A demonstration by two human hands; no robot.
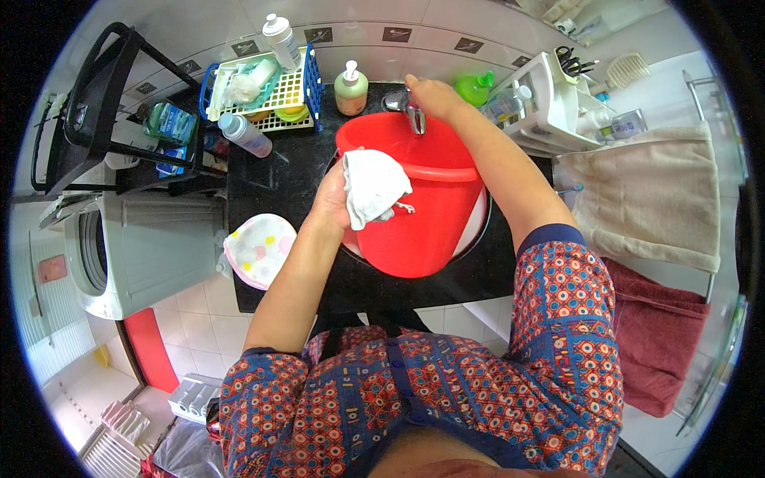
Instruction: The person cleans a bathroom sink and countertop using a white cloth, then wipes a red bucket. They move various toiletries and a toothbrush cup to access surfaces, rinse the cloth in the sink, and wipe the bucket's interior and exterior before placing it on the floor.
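Note:
My left hand (330, 196) is closed on a small white cloth (374, 185), rounded like a cap, with a short string-like end hanging from it. The cloth is held over the left rim of a red bucket (418, 227), which leans in the round white sink (478, 219). At the back, my right hand (434, 97) is closed around the top of a chrome tap (417, 121), whose spout points down into the bucket. The bucket's inside is mostly hidden. To the left of my left forearm, a white cloth with yellow and pink spots (260, 248) lies on the black counter (319, 275).
A green pump bottle (351, 92), a spray can (245, 135) and a basket (263, 95) stand back left. A white shelf unit (532, 103) with bottles is back right. Towels (649, 195) hang at the right; a washing machine (151, 243) stands left.

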